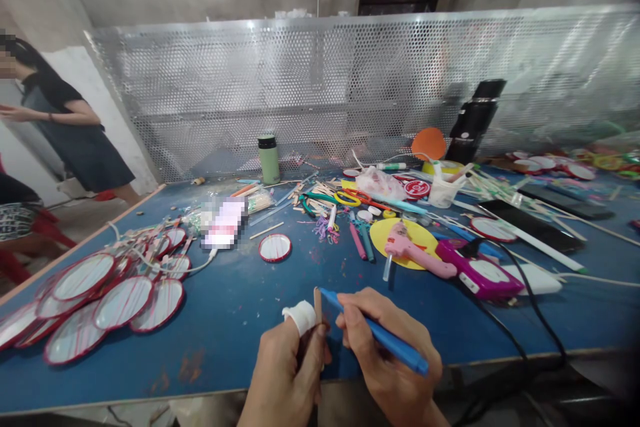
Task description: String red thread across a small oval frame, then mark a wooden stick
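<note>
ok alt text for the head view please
A person's left hand, one finger wrapped in white, holds a thin wooden stick upright while the right hand holds a blue pen against its top. The blue table holds red-rimmed oval discs and a pink glue gun, before a perforated metal screen.

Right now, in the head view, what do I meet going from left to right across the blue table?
Pile of red-rimmed ovals → blurred pink-white object → small red-rimmed round disc → pink glue gun → black flat slab.
</note>
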`<act>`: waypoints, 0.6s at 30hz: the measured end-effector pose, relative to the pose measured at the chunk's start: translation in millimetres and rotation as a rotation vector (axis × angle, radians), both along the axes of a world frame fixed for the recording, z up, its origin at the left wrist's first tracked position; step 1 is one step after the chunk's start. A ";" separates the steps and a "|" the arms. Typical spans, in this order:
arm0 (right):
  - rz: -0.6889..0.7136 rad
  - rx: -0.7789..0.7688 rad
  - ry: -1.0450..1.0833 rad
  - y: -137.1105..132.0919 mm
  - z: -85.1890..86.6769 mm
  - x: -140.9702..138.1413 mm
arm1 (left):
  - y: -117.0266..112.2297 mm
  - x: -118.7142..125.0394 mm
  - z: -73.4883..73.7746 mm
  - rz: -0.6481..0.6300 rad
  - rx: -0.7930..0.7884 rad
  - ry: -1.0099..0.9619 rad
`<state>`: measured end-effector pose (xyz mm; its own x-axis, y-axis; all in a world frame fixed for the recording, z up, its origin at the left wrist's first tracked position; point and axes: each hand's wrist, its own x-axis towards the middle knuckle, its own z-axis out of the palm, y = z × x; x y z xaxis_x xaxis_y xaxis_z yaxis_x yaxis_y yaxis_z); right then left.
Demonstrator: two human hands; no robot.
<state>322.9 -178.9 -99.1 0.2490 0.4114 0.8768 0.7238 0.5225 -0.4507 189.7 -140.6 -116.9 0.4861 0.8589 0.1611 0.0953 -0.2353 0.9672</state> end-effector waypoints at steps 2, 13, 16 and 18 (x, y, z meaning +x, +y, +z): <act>0.007 -0.003 -0.005 0.3 1.0 -0.6 | -0.1 0.1 0.5 -0.001 -0.008 -0.004; -0.034 0.000 -0.026 -1.6 4.0 -1.0 | -0.5 -0.3 -0.4 0.002 0.002 -0.004; -0.006 -0.018 -0.014 -0.8 3.4 -0.7 | -0.2 -0.2 -1.1 0.003 0.006 -0.005; -0.003 -0.014 -0.012 -0.2 2.1 -0.5 | -0.1 -0.2 -1.7 -0.003 0.001 -0.011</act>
